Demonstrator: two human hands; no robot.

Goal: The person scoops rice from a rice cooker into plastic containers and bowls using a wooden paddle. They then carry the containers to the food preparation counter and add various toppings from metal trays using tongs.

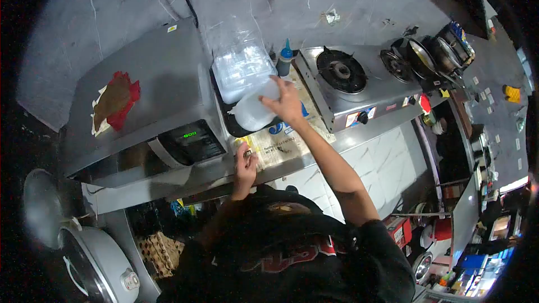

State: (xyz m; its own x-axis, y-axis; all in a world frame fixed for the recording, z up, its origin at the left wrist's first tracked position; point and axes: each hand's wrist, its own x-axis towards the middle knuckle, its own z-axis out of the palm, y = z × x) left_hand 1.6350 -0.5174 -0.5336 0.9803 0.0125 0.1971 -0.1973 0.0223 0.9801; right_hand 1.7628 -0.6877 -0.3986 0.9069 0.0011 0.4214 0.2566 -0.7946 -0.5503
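r hand (288,104), fingers spread over white tub (248,114), l hand (245,173) nr printed sheet (283,148), fingers curled, grip unclear

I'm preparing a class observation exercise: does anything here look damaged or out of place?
Yes. A ragged brown, red and whitish patch on the microwave looks odd against its grey top; I cannot tell if it is cloth or peeled covering. A pale blotch mars the wall.
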